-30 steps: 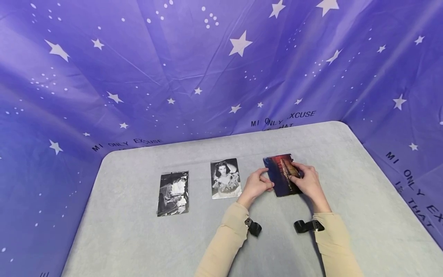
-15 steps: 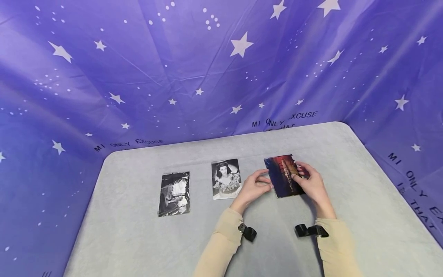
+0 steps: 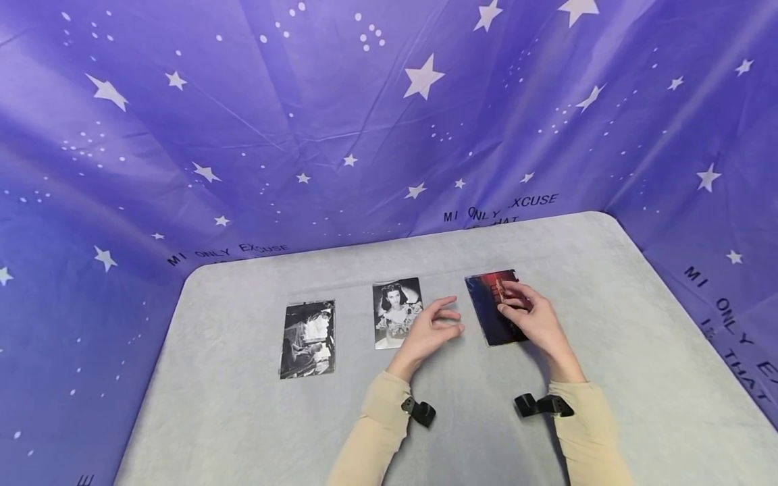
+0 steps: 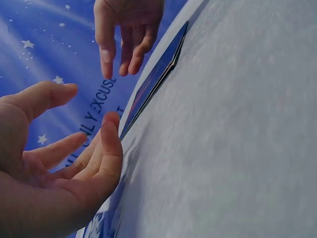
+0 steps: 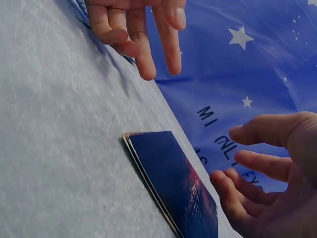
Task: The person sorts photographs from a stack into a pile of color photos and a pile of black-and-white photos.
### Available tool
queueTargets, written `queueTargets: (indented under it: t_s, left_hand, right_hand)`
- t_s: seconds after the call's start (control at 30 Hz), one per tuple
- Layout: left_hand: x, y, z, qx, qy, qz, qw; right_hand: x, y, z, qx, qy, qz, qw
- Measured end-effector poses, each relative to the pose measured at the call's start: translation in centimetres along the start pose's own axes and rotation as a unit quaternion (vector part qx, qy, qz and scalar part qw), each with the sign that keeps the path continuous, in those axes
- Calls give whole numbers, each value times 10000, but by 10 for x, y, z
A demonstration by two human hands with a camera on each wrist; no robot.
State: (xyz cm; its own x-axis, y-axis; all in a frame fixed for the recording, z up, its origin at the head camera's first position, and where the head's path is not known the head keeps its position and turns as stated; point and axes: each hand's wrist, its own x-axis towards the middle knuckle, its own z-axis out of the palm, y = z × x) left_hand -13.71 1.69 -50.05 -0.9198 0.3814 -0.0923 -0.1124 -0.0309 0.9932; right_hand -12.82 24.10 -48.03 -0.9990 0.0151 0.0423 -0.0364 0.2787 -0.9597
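Note:
A small stack of glossy picture cards (image 3: 484,312), blue and red on top, lies flat at the right of the table. Just over its right side is my right hand (image 3: 537,325), fingers loosely bent and holding nothing; in the right wrist view a gap shows between that hand and the cards (image 5: 166,171). My left hand (image 3: 425,336) hovers with relaxed fingers left of the stack, touching nothing. It partly covers the lower right of a black-and-white portrait photo (image 3: 389,304). Farther left lies another black-and-white photo (image 3: 308,341), showing a scene.
All the pictures rest on a grey cloth-covered table (image 3: 243,418). Behind it and at both sides hangs a purple-blue curtain (image 3: 340,101) with white stars and black lettering. Each wrist wears a black strap with a camera.
My left hand has left the stack's left edge and moved left. My right hand has released the stack's right edge and shifted left over it. The photos have stayed in place.

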Motion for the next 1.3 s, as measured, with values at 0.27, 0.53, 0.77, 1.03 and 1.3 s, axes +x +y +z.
queueTargets:
  t_s: [0.27,0.53,0.77,1.03,1.3]
  left_hand:
    - [-12,10,-19,106,235,-19,9997]
    - [-17,0,-39,171,537,-82,9984]
    - [-25,0,-54,123,733,-177,9971]
    - [-35,2,-78,132,1084,-143,9939]
    - [-47,3,-103,151,1565,-261,9872]
  right_hand:
    - [4,-3,8,-202,-533,-95,9983]
    - [5,-7,22,-97,-924,-216,9954]
    - [5,-8,42,-420,-1184,-287,9917]
    - [8,-8,64,-398,-1315,-356,9899]
    - [6,-12,82,-233,-1383,-366,9894]
